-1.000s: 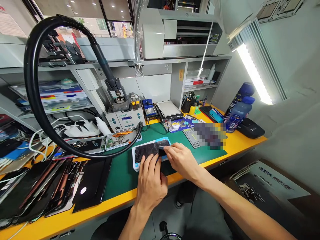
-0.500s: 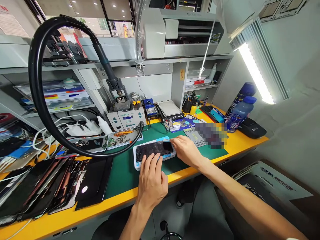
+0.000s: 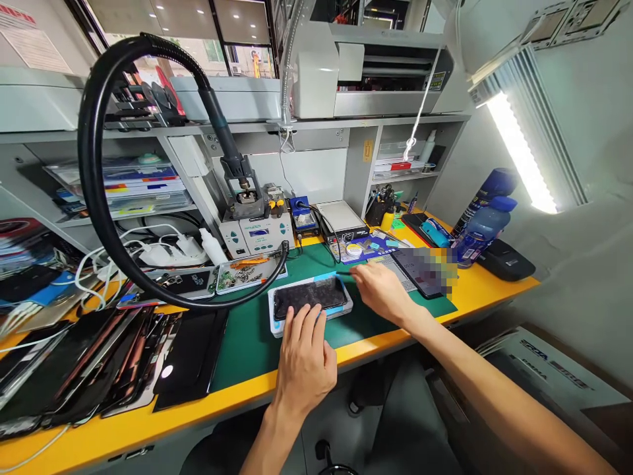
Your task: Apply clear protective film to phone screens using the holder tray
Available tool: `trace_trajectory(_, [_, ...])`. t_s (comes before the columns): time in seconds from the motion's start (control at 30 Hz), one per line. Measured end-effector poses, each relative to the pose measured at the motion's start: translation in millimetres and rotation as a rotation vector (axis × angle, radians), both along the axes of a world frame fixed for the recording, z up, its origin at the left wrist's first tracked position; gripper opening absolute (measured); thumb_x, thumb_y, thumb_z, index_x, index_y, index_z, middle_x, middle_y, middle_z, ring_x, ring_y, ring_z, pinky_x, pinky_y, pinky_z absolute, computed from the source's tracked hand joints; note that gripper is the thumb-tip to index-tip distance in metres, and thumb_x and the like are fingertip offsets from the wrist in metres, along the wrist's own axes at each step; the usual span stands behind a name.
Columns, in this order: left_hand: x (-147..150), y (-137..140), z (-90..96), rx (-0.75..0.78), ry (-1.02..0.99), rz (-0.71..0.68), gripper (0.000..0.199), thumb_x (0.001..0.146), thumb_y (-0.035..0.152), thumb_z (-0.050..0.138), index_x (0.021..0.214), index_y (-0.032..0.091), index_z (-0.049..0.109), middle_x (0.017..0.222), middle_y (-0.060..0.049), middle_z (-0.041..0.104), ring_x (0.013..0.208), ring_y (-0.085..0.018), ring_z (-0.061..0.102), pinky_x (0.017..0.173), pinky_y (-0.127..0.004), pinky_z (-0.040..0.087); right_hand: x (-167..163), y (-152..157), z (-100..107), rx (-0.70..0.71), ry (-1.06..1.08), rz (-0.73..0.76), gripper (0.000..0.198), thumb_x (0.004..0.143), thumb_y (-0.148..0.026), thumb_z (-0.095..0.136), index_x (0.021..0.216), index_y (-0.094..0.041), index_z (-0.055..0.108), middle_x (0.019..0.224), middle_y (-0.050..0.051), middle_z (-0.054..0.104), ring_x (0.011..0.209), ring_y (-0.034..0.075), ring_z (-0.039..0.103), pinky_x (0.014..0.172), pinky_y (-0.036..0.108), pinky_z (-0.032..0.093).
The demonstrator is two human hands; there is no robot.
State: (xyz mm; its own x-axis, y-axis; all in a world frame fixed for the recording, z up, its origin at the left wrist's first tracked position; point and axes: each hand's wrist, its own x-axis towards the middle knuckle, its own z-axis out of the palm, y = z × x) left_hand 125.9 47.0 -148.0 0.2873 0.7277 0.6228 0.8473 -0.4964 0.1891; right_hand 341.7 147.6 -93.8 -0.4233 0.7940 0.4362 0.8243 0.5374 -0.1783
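A dark smartphone (image 3: 324, 295) with smudges or cracks on its glass lies in a white and blue tray-like holder (image 3: 277, 330) on the green mat. My left hand (image 3: 306, 359) rests its stretched fingertips on the near edge of the phone, grasping nothing. Just right of the phone, my right hand (image 3: 380, 290) is closed around a thin dark tool (image 3: 343, 272). The tool's tip points left at the phone's far right corner; whether it touches is too small to tell. The fingers hide most of the tool.
A hot-air station (image 3: 257, 234) stands behind, its thick black hose (image 3: 91, 158) arching over the left side. A parts tray (image 3: 247, 274) sits beside the phone. Several phone panels (image 3: 190, 356) fill the left. Another phone (image 3: 420, 270) lies right, partly blurred, near bottles (image 3: 482, 231).
My right hand has drawn back slightly to the right from the phone's corner, so the thin tool now shows. My left hand stays on the phone. The view has shifted a little.
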Motion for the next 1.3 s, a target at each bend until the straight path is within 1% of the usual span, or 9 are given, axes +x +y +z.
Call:
trace_trajectory(0.1, [0, -1, -1.3, -0.003, -0.008, -0.004, 0.053, 0.086, 0.009, 0.052, 0.139, 0.011, 0.054, 0.141, -0.015, 0.062, 0.138, -0.033, 0.051, 0.123, -0.062, 0.034, 23, 17, 1, -0.073, 0.068, -0.16, 0.025, 0.103, -0.019, 0.046, 0.117, -0.014, 0.066, 0.105, 0.012, 0.075, 0.092, 0.023, 0.069, 0.08, 0.03, 0.05])
trace_trajectory(0.2, [0, -2, -2.9, 0.005, -0.011, -0.004, 0.052, 0.086, 0.01, 0.052, 0.138, 0.011, 0.054, 0.141, -0.015, 0.062, 0.139, -0.033, 0.049, 0.123, -0.061, 0.033, 35, 26, 3, -0.15, 0.056, -0.249, 0.021, 0.099, -0.022, 0.055, 0.108, -0.013, 0.072, 0.099, 0.012, 0.076, 0.086, 0.024, 0.071, 0.073, 0.029, 0.051])
trace_trajectory(0.3, [0, -2, -3.6, 0.002, -0.004, 0.001, 0.052, 0.087, 0.011, 0.052, 0.138, 0.01, 0.054, 0.144, -0.014, 0.061, 0.14, -0.033, 0.048, 0.124, -0.061, 0.033, 25, 23, 7, -0.143, 0.018, -0.287, 0.026, 0.1, -0.023, 0.052, 0.111, -0.011, 0.073, 0.109, 0.017, 0.074, 0.1, 0.029, 0.069, 0.084, 0.034, 0.05])
trace_trajectory(0.43, [0, -3, -3.0, 0.0, 0.005, 0.005, 0.051, 0.088, 0.012, 0.052, 0.138, 0.01, 0.055, 0.144, -0.015, 0.06, 0.14, -0.033, 0.048, 0.124, -0.06, 0.033, -8, 18, 13, -0.174, -0.054, -0.219, 0.026, 0.096, -0.016, 0.054, 0.111, -0.015, 0.075, 0.111, 0.016, 0.074, 0.102, 0.031, 0.066, 0.091, 0.038, 0.047])
trace_trajectory(0.57, [0, -3, -3.0, -0.004, -0.008, 0.005, 0.05, 0.089, 0.014, 0.052, 0.138, 0.011, 0.056, 0.144, -0.014, 0.061, 0.14, -0.033, 0.049, 0.123, -0.061, 0.033, -21, 20, 17, -0.205, -0.099, -0.239, 0.033, 0.082, 0.0, 0.054, 0.107, -0.003, 0.075, 0.107, 0.029, 0.071, 0.108, 0.043, 0.062, 0.091, 0.05, 0.046])
trace_trajectory(0.63, [0, -2, -3.5, -0.008, -0.004, 0.004, 0.05, 0.088, 0.014, 0.052, 0.138, 0.01, 0.056, 0.144, -0.014, 0.06, 0.14, -0.033, 0.048, 0.124, -0.06, 0.033, -20, 22, 20, -0.235, -0.085, -0.202, 0.032, 0.086, -0.003, 0.052, 0.11, -0.003, 0.075, 0.11, 0.027, 0.072, 0.108, 0.04, 0.064, 0.09, 0.046, 0.048])
trace_trajectory(0.8, [0, -2, -5.3, -0.026, 0.004, 0.017, 0.05, 0.089, 0.015, 0.052, 0.138, 0.009, 0.056, 0.146, -0.013, 0.059, 0.141, -0.033, 0.046, 0.125, -0.06, 0.031, -27, 27, 27, -0.367, -0.055, 0.066, 0.036, 0.092, -0.016, 0.057, 0.125, -0.019, 0.072, 0.115, 0.007, 0.076, 0.098, 0.021, 0.071, 0.082, 0.023, 0.051])
trace_trajectory(0.97, [1, -3, -6.1, -0.027, -0.002, 0.016, 0.05, 0.089, 0.015, 0.053, 0.137, 0.008, 0.057, 0.146, -0.014, 0.059, 0.141, -0.033, 0.047, 0.125, -0.06, 0.031, -36, 35, 27, -0.389, -0.055, 0.144, 0.043, 0.085, -0.009, 0.058, 0.125, -0.012, 0.072, 0.119, 0.013, 0.074, 0.107, 0.029, 0.068, 0.088, 0.029, 0.049])
trace_trajectory(1.3, [0, -2, -4.2, -0.045, -0.016, 0.013, 0.05, 0.089, 0.015, 0.053, 0.138, 0.009, 0.056, 0.146, -0.014, 0.059, 0.141, -0.032, 0.046, 0.126, -0.06, 0.028, -36, 43, 27, -0.51, 0.091, 0.148, 0.036, 0.084, -0.008, 0.059, 0.117, -0.011, 0.074, 0.098, 0.009, 0.077, 0.089, 0.022, 0.07, 0.077, 0.026, 0.049])
